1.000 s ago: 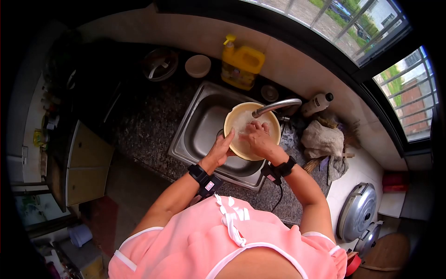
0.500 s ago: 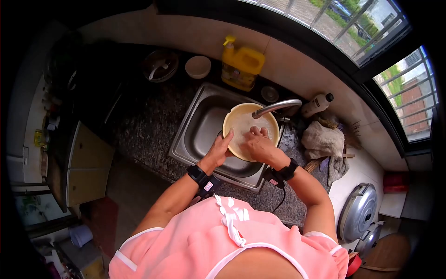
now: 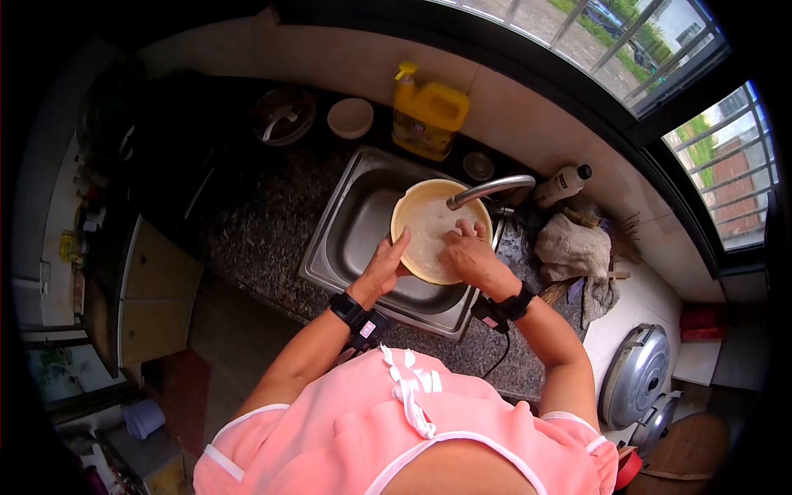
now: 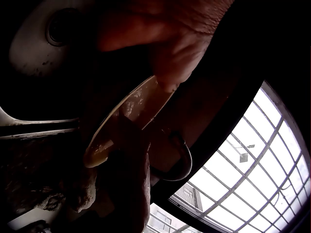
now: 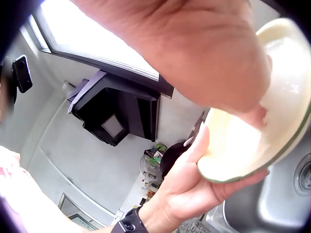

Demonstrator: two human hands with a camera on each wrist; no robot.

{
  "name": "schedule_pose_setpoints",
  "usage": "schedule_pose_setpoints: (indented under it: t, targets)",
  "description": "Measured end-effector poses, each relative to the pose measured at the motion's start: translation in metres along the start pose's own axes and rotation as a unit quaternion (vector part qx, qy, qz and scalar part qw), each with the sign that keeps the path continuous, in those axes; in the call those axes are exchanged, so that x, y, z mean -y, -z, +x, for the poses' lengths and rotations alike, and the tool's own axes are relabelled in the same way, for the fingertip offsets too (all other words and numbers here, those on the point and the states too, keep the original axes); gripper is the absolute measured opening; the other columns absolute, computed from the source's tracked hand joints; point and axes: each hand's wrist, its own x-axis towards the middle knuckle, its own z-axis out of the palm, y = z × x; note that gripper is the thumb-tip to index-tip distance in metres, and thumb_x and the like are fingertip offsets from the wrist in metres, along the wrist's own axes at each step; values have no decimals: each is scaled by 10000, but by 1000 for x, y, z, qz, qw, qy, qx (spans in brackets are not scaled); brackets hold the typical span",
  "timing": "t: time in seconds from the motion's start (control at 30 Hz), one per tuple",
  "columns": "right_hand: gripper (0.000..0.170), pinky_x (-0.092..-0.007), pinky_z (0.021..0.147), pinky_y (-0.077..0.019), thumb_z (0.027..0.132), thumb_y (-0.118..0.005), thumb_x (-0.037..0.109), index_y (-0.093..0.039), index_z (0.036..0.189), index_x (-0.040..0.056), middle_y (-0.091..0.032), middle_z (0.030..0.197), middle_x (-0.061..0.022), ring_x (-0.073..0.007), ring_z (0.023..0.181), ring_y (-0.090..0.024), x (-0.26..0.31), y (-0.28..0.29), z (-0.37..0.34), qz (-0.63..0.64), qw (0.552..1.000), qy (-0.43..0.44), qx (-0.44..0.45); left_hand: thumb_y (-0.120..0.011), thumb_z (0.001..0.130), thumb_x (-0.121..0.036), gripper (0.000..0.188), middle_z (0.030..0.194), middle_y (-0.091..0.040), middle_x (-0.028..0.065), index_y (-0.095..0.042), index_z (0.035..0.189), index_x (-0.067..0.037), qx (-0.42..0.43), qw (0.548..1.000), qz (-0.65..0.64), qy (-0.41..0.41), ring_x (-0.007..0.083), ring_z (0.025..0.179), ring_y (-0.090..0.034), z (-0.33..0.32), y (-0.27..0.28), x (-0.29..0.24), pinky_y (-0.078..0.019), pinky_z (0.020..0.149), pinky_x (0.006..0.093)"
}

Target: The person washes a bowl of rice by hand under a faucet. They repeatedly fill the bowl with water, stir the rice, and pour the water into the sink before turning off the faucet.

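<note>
A pale yellow bowl [image 3: 421, 216] with cloudy liquid is held over the steel sink [image 3: 351, 219], below the tap [image 3: 492, 189]. My left hand [image 3: 382, 266] grips its near left rim, thumb on top and fingers underneath, as the right wrist view also shows at the left hand [image 5: 194, 187]. Inside the bowl [image 5: 286, 97], the right hand [image 3: 474, 260] dips bent fingers into the liquid; their tips are hidden, and whether they hold anything I cannot tell. In the left wrist view the bowl [image 4: 131, 109] appears dark and edge-on.
Behind the sink stand a yellow jug [image 3: 429, 120], a small bowl [image 3: 351, 119] and a dish with a spoon [image 3: 285, 117]. Right of the tap are a white bottle [image 3: 563, 186] and a grey cloth [image 3: 573, 247]. Metal lids [image 3: 635, 378] lie at far right.
The bowl and my left hand have shifted slightly left. My right hand has moved about within the bowl, now toward its right side.
</note>
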Motion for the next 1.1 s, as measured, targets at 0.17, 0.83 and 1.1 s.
schedule_pose_setpoints:
  t: [0.17, 0.83, 1.1]
  targets:
    - [117, -510, 879, -308, 708, -535, 151, -651, 710, 135, -540, 897, -70, -286, 1057, -424, -17, -26, 15, -94, 986, -67, -122, -481, 895, -389, 471, 1112, -553, 87, -408, 1225, -62, -7, 1000, 7, 12, 180, 986, -575, 1, 0, 7, -545, 737, 351]
    - [231, -338, 733, -345, 698, -540, 36, -676, 877, 89, -621, 703, -62, -208, 819, -530, -29, 18, -12, 74, 985, -78, -134, -497, 885, -395, 512, 1130, -542, 116, -394, 1241, -42, -57, 998, 0, 33, 230, 999, -569, -3, 10, 1, -535, 746, 418]
    - [190, -414, 816, -325, 765, -553, 187, -664, 915, 151, -576, 873, -54, -241, 979, -459, -14, -3, -1, -13, 974, -106, -202, -512, 885, -370, 494, 1155, -522, 117, -401, 1240, -45, -4, 998, -70, 8, 217, 1000, -563, 4, 6, 16, -527, 764, 393]
